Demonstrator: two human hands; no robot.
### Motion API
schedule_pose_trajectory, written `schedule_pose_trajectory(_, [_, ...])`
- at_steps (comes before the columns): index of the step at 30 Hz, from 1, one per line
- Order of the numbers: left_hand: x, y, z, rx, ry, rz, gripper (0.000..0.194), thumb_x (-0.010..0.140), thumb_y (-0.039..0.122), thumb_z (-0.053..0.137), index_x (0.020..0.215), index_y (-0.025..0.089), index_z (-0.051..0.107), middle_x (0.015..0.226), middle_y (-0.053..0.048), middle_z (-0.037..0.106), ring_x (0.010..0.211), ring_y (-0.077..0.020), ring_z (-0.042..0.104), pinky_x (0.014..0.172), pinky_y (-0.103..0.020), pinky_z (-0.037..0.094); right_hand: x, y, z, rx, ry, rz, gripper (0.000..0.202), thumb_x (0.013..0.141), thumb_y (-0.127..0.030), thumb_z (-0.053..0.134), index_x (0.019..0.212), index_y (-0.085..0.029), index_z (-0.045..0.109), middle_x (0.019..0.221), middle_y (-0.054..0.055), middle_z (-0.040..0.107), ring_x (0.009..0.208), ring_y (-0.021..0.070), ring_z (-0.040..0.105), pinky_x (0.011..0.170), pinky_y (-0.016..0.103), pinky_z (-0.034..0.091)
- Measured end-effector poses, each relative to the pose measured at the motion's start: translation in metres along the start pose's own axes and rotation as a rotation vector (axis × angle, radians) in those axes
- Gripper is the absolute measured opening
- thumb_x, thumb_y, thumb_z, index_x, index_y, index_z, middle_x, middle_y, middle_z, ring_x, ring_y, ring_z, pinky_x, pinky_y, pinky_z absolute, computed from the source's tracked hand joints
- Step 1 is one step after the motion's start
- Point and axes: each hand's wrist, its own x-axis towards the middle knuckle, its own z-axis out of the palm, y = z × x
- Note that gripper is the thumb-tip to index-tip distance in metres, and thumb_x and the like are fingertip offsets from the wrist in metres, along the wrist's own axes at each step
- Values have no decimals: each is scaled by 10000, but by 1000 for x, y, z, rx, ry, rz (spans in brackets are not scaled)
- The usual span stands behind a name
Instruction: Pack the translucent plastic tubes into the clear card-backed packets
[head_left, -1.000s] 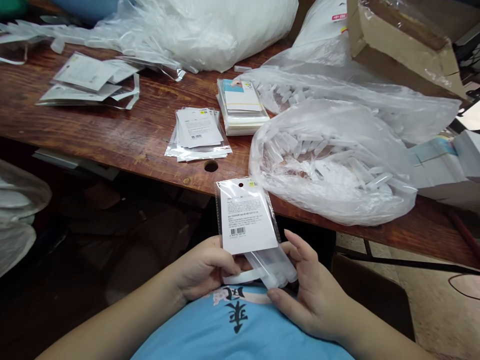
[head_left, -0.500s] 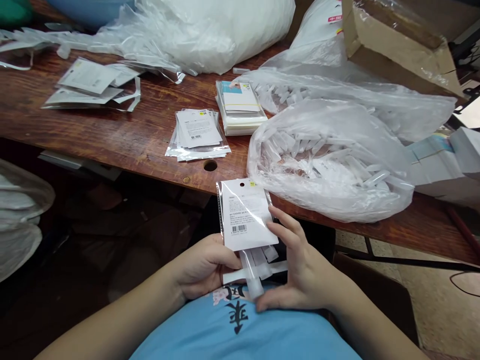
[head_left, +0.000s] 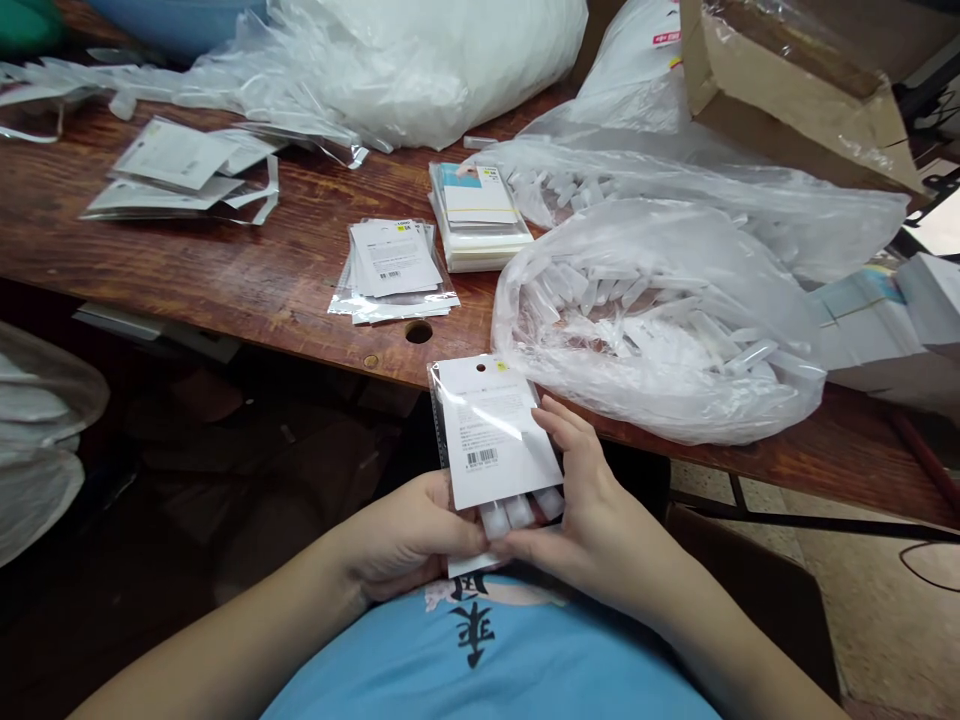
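A clear packet with a white printed card (head_left: 499, 430) is held between my two hands, below the table's front edge. Several translucent plastic pieces (head_left: 517, 512) show under the card's lower edge. My left hand (head_left: 416, 530) grips the packet's lower left side, thumb on top. Around the right side curls my right hand (head_left: 581, 500), its fingertips at the card's edge and its thumb by the lower ends of the pieces. The fingers beneath the packet are partly hidden.
On the wooden table (head_left: 300, 290) lie a stack of carded packets (head_left: 394, 262), a banded card stack (head_left: 484, 225) and more packets (head_left: 176, 160). An open bag of plastic pieces (head_left: 660, 320) is at right, a cardboard box (head_left: 795, 110) behind it.
The long piece that stuck out below the card has moved up, so the pieces' lower ends are nearly level. My right thumb has moved up and closer to my left thumb.
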Motion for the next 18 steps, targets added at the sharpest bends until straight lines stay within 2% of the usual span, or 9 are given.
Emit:
schedule_pose_trajectory(2, [-1, 0, 0, 51, -12, 3, 421, 653, 14, 602, 1059, 127, 616, 1066, -115, 642, 1019, -257, 571, 948, -388, 371, 4, -1, 3, -38, 97, 51, 828, 667, -391, 652, 1304, -211, 155, 1371, 162, 227, 1291, 293, 218, 1019, 482, 269])
schedule_pose_trajectory(3, [-1, 0, 0, 60, -24, -4, 413, 661, 20, 599, 1060, 123, 613, 1065, -116, 642, 1019, -259, 571, 955, -397, 363, 5, -2, 2, -39, 95, 69, 824, 665, -387, 652, 1305, -199, 167, 1362, 164, 249, 1282, 291, 239, 1016, 472, 281])
schedule_pose_trajectory(4, [-2, 1, 0, 55, -37, -13, 423, 665, 17, 589, 1075, 120, 604, 1082, -120, 633, 1033, -264, 562, 965, -410, 351, 6, -2, 0, -24, 47, 75, 838, 660, -399, 655, 1312, -193, 171, 1368, 162, 247, 1275, 290, 257, 1008, 458, 301])
schedule_pose_trajectory(7, [-3, 2, -3, 6, -59, -14, 528, 634, -48, 546, 1132, 126, 565, 1154, -120, 593, 1105, -277, 507, 993, -443, 312, 4, 0, -13, 67, -237, 42, 863, 653, -441, 657, 1345, -241, 181, 1431, 118, 145, 1255, 288, 308, 965, 412, 371])
schedule_pose_trajectory(9, [-2, 2, -5, -34, -72, 13, 595, 591, -91, 517, 1143, 128, 557, 1174, -113, 580, 1136, -274, 477, 1013, -443, 286, 4, 3, -19, 100, -304, 35, 779, 689, -390, 635, 1340, -284, 219, 1440, 75, 143, 1244, 269, 333, 952, 392, 388])
schedule_pose_trajectory(11, [-1, 2, -6, -43, -87, 20, 610, 563, -111, 500, 1125, 115, 569, 1166, -111, 586, 1138, -269, 476, 1030, -430, 263, 6, 6, -18, 82, -210, 73, 682, 720, -276, 588, 1320, -279, 263, 1392, 62, 267, 1210, 239, 378, 949, 382, 390])
schedule_pose_trajectory(14, [0, 3, -4, -23, -111, 6, 616, 538, -128, 468, 1091, 115, 589, 1146, -98, 602, 1139, -264, 475, 1036, -425, 256, 11, 5, -11, -15, -24, 138, 660, 666, -139, 538, 1283, -230, 324, 1273, 75, 421, 1141, 234, 435, 938, 389, 390])
schedule_pose_trajectory(16, [-1, 3, -3, -5, -107, -7, 626, 528, -130, 447, 1082, 120, 595, 1127, -89, 614, 1139, -267, 476, 1028, -436, 266, 13, 2, -9, -34, -4, 143, 668, 648, -124, 527, 1280, -220, 333, 1262, 83, 431, 1115, 241, 453, 911, 386, 406])
schedule_pose_trajectory(18, [-2, 4, -2, 5, -59, 21, 649, 524, -127, 437, 1093, 144, 592, 1130, -68, 614, 1144, -260, 473, 1025, -432, 272, 13, -2, -9, 10, -77, 121, 670, 681, -190, 549, 1302, -232, 302, 1279, 82, 418, 1092, 235, 473, 875, 365, 432])
